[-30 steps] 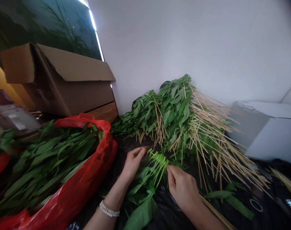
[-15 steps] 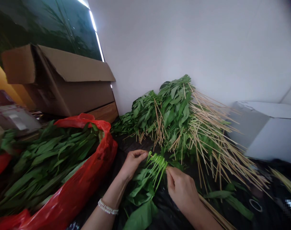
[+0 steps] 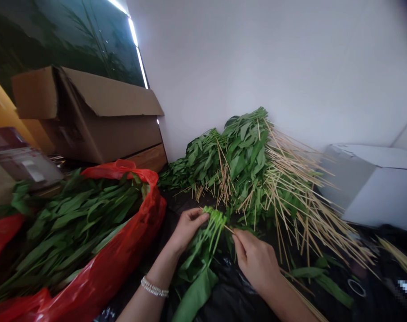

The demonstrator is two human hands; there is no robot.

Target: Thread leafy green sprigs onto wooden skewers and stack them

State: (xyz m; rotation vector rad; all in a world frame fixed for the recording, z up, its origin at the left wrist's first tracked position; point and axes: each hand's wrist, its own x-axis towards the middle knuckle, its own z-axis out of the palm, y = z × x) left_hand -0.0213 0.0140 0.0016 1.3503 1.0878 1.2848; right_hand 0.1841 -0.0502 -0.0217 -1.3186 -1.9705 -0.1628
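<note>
A row of leafy green stems is threaded side by side on a thin wooden skewer, with the leaves hanging below. My left hand, wearing a beaded bracelet, pinches the stems at the left end of the row, by the skewer's tip. Between thumb and fingers, my right hand grips the skewer's other end. A short length of bare skewer shows between the stems and my right fingers. More loose skewers lie beneath my right forearm.
A red plastic bag full of loose leaves stands at left. Behind my hands, skewered greens are heaped against the white wall, their sticks pointing right. An open cardboard box sits back left, a white box at right. Black plastic covers the surface.
The row of stems has shifted left along the skewer, baring a stretch of it near my right hand. Both hands keep their grip; the view has turned slightly left.
</note>
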